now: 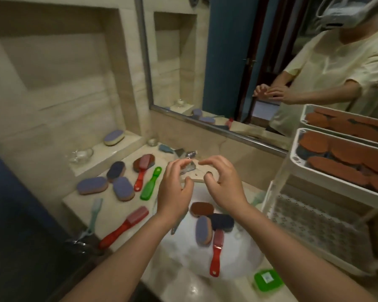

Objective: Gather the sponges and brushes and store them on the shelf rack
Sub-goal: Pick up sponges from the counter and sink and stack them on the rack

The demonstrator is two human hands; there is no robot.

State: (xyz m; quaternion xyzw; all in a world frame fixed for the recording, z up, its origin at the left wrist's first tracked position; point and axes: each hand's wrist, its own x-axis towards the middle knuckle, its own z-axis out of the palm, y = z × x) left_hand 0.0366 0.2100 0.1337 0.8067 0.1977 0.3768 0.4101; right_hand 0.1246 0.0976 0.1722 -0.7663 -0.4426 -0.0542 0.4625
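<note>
Over the sink, the left grip and right grip are hovering side by side, each curved and spread, holding nothing. Three sponges and a red brush are lying in the basin just below them. Purple sponges, a green brush and a long red brush are lying on the desk at left, while the rack at right is carrying orange sponges

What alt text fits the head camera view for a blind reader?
The left hand and right hand hover empty over a white sink holding three sponges and a red brush; more sponges and brushes lie on the counter at left, and a shelf rack stands at right.
</note>
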